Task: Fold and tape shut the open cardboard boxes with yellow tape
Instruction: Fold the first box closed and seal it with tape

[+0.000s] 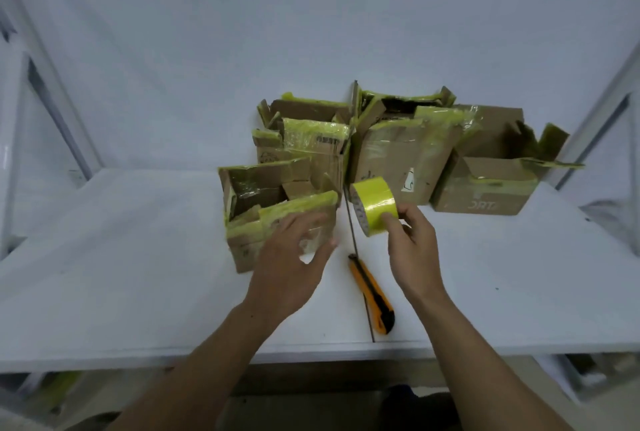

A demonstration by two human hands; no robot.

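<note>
Currently pinching yellow tape roll point(375, 205) with right hand point(412, 250), just beyond orange utility knife point(372, 295) on worktop point(138, 257). Holding left hand point(294, 250), fingers spread loose, against open cardboard box point(273, 202) left of knife. Noting further taped boxes point(408, 153) beyond knife.

Several worn cardboard boxes point(398, 157), flaps open, yellow-tape remnants, clustered together; yellow tape roll point(375, 203) tilted, pinched in right hand point(414, 250).

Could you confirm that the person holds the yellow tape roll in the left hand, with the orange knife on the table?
Not quite: the head view shows the tape roll in the right hand, not the left hand. The orange knife is on the table.
</note>
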